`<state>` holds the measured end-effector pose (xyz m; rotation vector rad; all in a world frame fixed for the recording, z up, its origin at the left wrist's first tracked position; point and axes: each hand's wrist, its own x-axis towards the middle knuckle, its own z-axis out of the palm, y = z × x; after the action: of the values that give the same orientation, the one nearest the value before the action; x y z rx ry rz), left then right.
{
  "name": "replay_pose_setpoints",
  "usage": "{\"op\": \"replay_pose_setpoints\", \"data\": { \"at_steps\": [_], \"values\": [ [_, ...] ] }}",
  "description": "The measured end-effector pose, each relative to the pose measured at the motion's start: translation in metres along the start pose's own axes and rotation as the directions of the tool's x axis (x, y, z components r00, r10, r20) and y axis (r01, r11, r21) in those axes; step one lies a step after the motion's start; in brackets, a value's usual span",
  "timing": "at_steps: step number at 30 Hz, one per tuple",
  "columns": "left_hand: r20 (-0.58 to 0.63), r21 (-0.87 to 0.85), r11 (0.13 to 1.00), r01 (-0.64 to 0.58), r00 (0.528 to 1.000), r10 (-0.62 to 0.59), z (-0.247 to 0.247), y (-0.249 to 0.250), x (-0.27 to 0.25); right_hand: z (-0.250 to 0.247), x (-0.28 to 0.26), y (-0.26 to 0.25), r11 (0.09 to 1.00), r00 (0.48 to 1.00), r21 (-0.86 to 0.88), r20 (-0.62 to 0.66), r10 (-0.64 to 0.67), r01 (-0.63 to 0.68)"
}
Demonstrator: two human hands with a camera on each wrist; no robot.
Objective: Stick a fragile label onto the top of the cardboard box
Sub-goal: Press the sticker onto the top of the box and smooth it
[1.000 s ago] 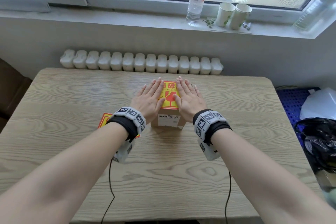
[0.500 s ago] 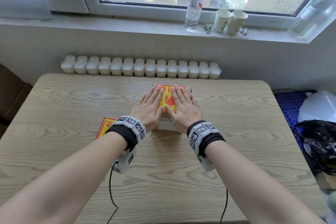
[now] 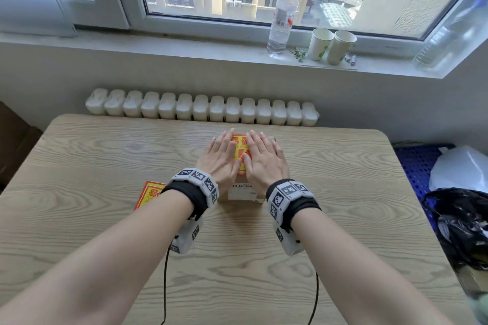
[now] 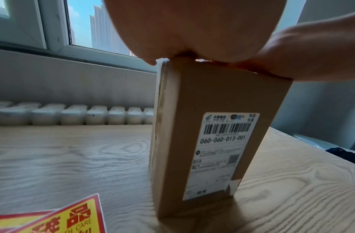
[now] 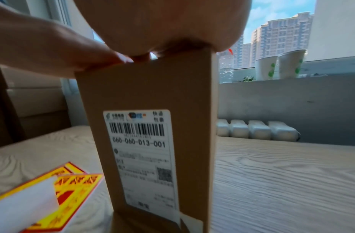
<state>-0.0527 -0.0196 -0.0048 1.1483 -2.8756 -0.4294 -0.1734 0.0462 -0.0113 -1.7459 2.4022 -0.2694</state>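
Hands (image 3: pixel 221 159) (image 3: pixel 264 159) flat on fragile label (image 3: pixel 240 152), box (image 4: pixel 196 126) waybill (image 4: pixel 222 151) reads 060-060-D13-001

A pale wood-grain table (image 3: pixel 105 219) with rounded corners carries an upright brown cardboard box (image 4: pixel 202 126) near its middle and, just left of it, a loose stack of red-and-yellow fragile stickers (image 5: pixel 73 189) lying flat.

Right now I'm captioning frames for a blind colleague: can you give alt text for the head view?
Two flat hands, left hand and right hand, press a red-and-yellow fragile label onto the top of a cardboard box on a wooden table. Spare labels lie to the left.
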Motion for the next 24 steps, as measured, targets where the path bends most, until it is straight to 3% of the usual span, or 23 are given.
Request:
{"op": "replay_pose_setpoints", "data": {
  "at_steps": [3, 6, 9, 14, 19, 24],
  "values": [
    [-0.037, -0.062, 0.998, 0.025, 0.999, -0.027, 0.008, 0.003, 0.003, 0.008, 0.002, 0.003, 0.999, 1.0, -0.043, 0.022, -0.009, 0.01],
    [-0.03, -0.002, 0.999, 0.048, 0.998, -0.048, 0.013, -0.001, 0.011, 0.008, 0.006, 0.005, 0.998, 0.999, -0.046, 0.013, -0.037, 0.038],
    [-0.026, 0.073, 0.997, 0.037, 0.999, -0.035, 0.01, 0.001, 0.012, 0.002, 0.007, 0.019, 0.997, 0.994, -0.009, 0.085, -0.072, 0.073],
    [0.052, 0.082, 0.997, -0.003, 0.999, -0.002, 0.002, 0.005, 0.011, 0.005, 0.008, 0.027, 0.997, 0.993, -0.027, 0.094, -0.071, 0.074],
    [0.11, -0.023, 0.999, -0.038, 0.993, 0.04, 0.004, -0.007, 0.013, 0.001, 0.008, 0.037, 0.99, 0.985, 0.116, 0.143, -0.098, 0.081],
    [0.164, 0.022, 0.998, -0.062, 0.985, 0.058, -0.003, -0.007, 0.014, 0.0, 0.007, 0.034, 0.998, 0.987, 0.016, 0.144, -0.07, 0.068]
  ]
}}
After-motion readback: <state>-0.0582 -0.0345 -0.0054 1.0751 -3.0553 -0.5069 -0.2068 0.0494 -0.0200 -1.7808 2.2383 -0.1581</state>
